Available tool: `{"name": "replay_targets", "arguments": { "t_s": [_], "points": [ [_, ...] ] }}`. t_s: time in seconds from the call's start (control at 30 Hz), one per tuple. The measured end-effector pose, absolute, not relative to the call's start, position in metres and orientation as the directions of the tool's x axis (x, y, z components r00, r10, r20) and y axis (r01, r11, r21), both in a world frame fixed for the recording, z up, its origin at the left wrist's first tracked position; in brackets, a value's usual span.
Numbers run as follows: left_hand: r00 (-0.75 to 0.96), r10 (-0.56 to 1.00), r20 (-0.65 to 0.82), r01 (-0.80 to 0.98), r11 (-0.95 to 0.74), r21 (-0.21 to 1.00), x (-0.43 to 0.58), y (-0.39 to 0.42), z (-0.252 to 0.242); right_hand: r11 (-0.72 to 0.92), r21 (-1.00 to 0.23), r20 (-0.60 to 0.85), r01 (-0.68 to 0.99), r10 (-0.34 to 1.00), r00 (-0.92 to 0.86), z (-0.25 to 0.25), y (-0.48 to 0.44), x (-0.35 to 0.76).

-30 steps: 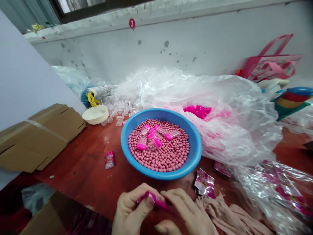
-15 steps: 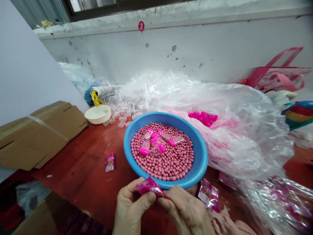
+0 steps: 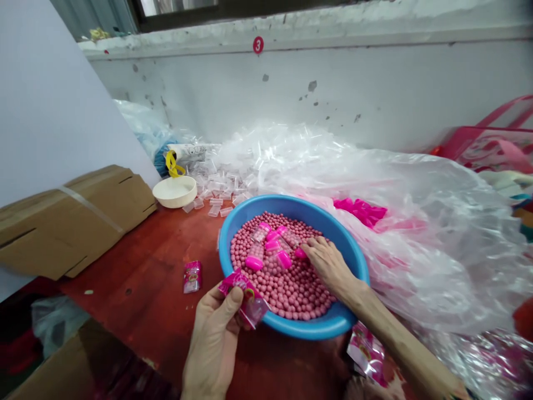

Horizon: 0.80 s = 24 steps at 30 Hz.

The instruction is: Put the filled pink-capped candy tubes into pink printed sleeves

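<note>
My left hand pinches a pink printed packet between thumb and fingers, with its see-through end toward the lower right. Beside it stands a blue basin full of small pink beads. Reaching into the basin's right side, my right hand has its fingers closed over a small clear bottle with a pink cap. Its clear body is hidden under the fingers. Several similar pink-capped bottles lie on the beads to the left of that hand.
Another pink packet lies on the red table, and more packets are under my right forearm. A white lid, loose clear tubes, flattened cardboard and large plastic sheeting surround the basin.
My right hand has left the packet and moved up into the basin, onto a pink-capped bottle. My left hand keeps the packet, now turned with its clear end showing.
</note>
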<state>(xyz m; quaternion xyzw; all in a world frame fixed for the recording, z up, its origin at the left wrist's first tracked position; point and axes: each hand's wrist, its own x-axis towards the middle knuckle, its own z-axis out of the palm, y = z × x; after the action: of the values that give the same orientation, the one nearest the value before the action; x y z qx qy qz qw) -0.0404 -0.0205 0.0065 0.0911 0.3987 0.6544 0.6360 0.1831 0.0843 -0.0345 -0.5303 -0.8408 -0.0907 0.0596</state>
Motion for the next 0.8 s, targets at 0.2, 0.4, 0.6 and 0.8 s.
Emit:
{"name": "replay_targets", "arguments": {
  "t_s": [0.2,0.4,0.6,0.8],
  "points": [
    [-0.276,0.897,-0.346,-0.793,-0.009,0.609,-0.041,-0.003,0.011,0.399,-0.386,0.192,0.831,0.916,-0.351,-0.009,0.049,0.175],
    [-0.324,0.887,-0.328,-0.784,-0.058,0.618,-0.027,0.002,0.007,0.203,-0.932,0.15,0.3,0.97,-0.191,0.03,-0.014,0.14],
    [-0.287,0.905,-0.313,-0.781,-0.032,0.623,-0.009,-0.006,0.006,0.007,-1.0,0.01,-0.03,0.995,-0.097,0.03,-0.034,0.112],
    [-0.282,0.9,-0.331,-0.787,-0.02,0.616,-0.006,-0.008,0.006,-0.086,-0.995,-0.085,-0.058,0.996,-0.021,-0.007,-0.041,0.113]
  ]
}}
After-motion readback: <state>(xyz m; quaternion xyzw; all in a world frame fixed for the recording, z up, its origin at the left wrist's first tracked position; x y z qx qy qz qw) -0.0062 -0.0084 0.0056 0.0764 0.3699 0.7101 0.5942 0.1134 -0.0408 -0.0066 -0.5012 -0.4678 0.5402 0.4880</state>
